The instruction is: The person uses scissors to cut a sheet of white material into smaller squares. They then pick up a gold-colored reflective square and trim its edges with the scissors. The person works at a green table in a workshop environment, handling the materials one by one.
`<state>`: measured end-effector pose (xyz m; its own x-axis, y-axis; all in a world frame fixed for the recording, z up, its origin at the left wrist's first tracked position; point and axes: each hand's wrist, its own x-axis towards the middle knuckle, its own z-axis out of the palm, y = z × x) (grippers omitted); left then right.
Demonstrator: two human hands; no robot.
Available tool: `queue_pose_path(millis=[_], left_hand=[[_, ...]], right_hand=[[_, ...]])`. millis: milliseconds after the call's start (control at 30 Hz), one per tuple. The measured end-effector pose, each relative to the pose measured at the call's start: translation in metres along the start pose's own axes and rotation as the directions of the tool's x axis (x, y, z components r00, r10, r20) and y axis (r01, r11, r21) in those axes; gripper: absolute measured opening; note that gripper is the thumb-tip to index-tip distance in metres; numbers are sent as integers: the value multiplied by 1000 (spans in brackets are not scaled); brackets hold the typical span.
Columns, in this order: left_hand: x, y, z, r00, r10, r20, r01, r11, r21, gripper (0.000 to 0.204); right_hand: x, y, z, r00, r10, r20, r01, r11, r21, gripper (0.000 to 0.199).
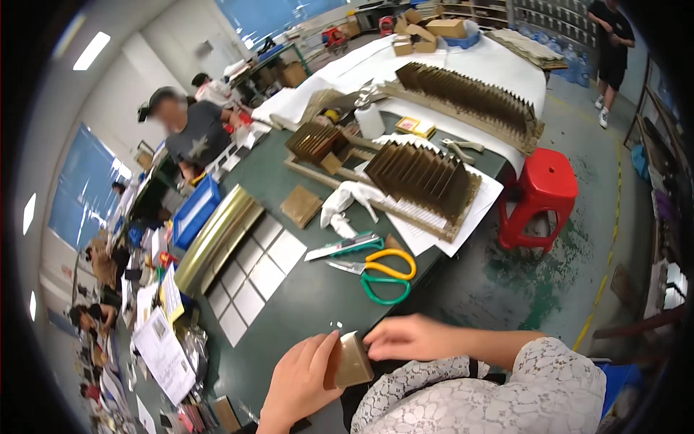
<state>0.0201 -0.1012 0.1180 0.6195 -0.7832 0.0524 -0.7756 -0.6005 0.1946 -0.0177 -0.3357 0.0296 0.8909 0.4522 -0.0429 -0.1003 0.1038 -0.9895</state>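
At the table's near edge my left hand [307, 372] is closed round a small square brown plate [352, 362], which looks glossy and is tilted up. My right hand [408, 338] is beside the plate's right edge, slightly blurred, its fingers stretched toward it. Whether they touch the plate I cannot tell. Beyond my hands lie scissors [390, 265] with yellow and green handles and a green-and-white utility knife [345, 247]. White square pieces [260, 278] lie in rows to the left, and a similar brown plate [301, 205] rests farther back.
Slotted racks of brown plates [416, 177] stand on the dark green table, with white gloves [350, 202] beside them. A gold film roll [220, 235] and a blue tray [196, 211] are at left. A red stool [542, 192] stands right. Several people work nearby.
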Motion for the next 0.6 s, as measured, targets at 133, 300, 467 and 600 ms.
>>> queue_pose_path(millis=[133, 300, 467, 600], left_hand=[[8, 9, -14, 998, -57, 1, 57, 998, 17, 82], [27, 10, -15, 997, -58, -52, 59, 998, 26, 84], [30, 3, -11, 992, -121, -21, 121, 992, -31, 79], [21, -8, -2, 974, -225, 9, 225, 972, -68, 67]], right_hand=[[-19, -50, -101, 647, -440, -623, 373, 895, -244, 17], [1, -30, -273, 365, -726, -583, -297, 502, -812, 28], [28, 0, -337, 566, -594, -572, -542, 254, -801, 41], [44, -9, -343, 639, -488, -595, -608, 154, -779, 39]])
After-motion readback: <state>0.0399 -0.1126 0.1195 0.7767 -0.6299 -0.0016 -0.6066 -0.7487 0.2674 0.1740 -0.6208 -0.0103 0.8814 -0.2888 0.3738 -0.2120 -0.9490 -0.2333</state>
